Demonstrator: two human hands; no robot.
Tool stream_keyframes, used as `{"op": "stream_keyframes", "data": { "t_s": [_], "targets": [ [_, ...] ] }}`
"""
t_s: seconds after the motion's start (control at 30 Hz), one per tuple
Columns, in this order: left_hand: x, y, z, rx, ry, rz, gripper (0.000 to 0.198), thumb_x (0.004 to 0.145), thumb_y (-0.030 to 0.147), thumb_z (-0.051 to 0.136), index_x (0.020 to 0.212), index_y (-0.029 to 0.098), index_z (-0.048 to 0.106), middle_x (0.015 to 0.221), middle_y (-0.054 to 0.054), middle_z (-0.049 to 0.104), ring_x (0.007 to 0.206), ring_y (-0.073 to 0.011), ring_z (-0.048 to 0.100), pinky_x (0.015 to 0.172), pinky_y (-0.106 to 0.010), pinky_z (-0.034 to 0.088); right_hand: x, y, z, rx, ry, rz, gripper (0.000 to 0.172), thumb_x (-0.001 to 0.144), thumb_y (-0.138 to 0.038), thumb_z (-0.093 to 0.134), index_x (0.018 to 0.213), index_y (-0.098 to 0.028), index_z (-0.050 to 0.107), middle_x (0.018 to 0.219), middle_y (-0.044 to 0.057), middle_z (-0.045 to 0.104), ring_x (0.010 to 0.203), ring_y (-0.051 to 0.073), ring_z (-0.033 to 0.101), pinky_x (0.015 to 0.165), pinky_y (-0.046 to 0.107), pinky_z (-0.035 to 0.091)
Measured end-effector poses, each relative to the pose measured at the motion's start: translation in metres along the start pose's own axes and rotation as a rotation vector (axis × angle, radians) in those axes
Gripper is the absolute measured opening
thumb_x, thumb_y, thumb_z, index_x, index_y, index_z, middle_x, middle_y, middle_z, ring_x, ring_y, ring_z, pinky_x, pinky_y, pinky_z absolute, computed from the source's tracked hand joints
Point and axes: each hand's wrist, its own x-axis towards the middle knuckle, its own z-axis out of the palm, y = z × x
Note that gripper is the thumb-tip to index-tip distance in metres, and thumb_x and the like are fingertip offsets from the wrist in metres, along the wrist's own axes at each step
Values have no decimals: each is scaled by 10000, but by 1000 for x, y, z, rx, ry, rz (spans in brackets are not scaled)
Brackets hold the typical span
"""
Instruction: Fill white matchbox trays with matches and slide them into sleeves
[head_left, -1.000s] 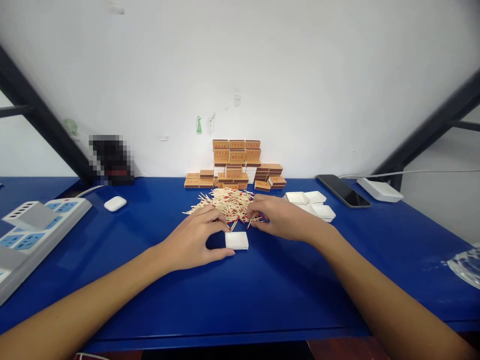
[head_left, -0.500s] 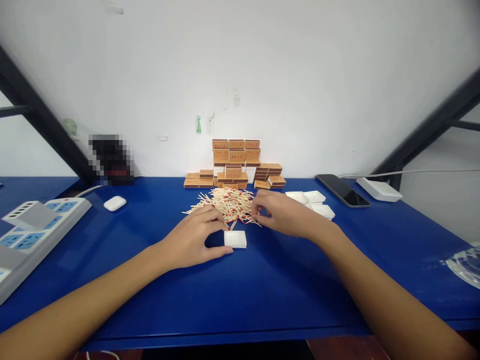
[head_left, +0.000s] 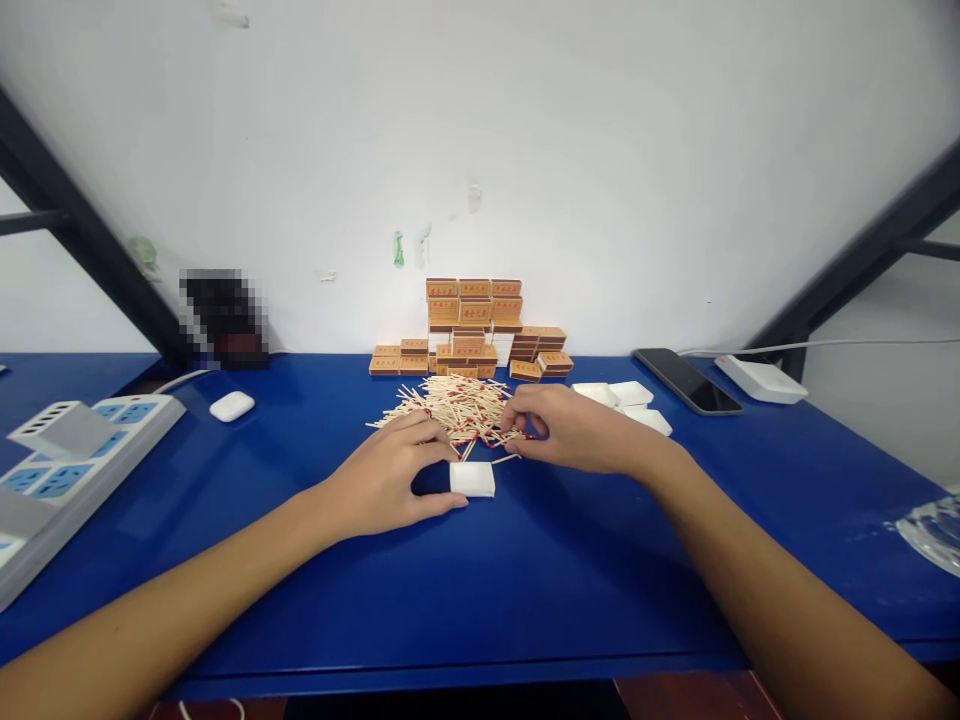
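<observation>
A white matchbox tray (head_left: 472, 480) lies on the blue table, steadied at its left end between the thumb and fingers of my left hand (head_left: 401, 470). Just behind it spreads a loose pile of red-tipped matches (head_left: 457, 405). At the pile's right edge, my right hand (head_left: 559, 428) has its fingers and thumb bent together on matches, with red heads showing at the fingertips. One single match (head_left: 506, 459) lies between the tray and my right thumb.
Stacked matchboxes (head_left: 474, 312) stand against the wall behind the pile. More white trays (head_left: 631, 394) sit right of it, partly behind my right hand. Farther right are a phone (head_left: 686, 381) and a white box (head_left: 761, 380). A power strip (head_left: 82, 465) and white earbud case (head_left: 232, 406) lie left.
My right fingers have shifted slightly at the pile's edge, and a match now lies nearer the tray's right corner. My left hand and the tray stay in place.
</observation>
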Motion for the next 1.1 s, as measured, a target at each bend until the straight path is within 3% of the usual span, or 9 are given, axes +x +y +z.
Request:
{"op": "stream_keyframes", "data": {
  "t_s": [0.17,0.4,0.6,0.8,1.0,1.1],
  "targets": [
    [-1,0,-1,3,-13,-4,335,916,495,766,1109,222,748,1064,-55,713,1035,-250,630,946,-432,502,-3,0,0,6,-105,-23,55,836,-198,720,870,-210,678,917,28,664,802,172,565,697,301,403],
    [1,-1,-1,26,-24,-10,341,923,515,750,1084,215,753,1038,-58,710,1016,-255,628,924,-434,507,-1,0,6,7,-175,10,101,893,-124,648,845,-204,687,939,46,676,809,173,573,691,299,402],
    [1,-1,-2,19,-22,-13,331,924,503,752,1092,219,749,1047,-58,714,1022,-254,628,925,-425,506,-1,-15,7,99,-19,-103,69,935,-187,641,869,-207,648,898,22,654,802,165,551,709,297,403],
    [0,-2,-1,16,-26,-1,354,928,515,745,1106,209,742,1052,-63,715,1011,-252,634,920,-425,507,-3,-32,21,191,-91,-147,40,939,-216,655,913,-203,682,931,26,677,794,152,574,709,289,431],
    [1,-1,-1,3,-1,5,325,921,486,761,1104,219,741,1059,-57,721,1023,-250,637,937,-428,512,-1,-16,7,50,95,-45,110,954,-196,608,858,-198,662,858,29,656,777,164,563,710,299,400],
    [0,0,-1,4,14,14,330,923,488,758,1104,213,740,1037,-61,718,1005,-251,631,927,-434,515,0,-4,2,-39,67,-5,78,914,-167,625,850,-198,657,871,42,653,783,176,564,709,307,395]
  ]
}}
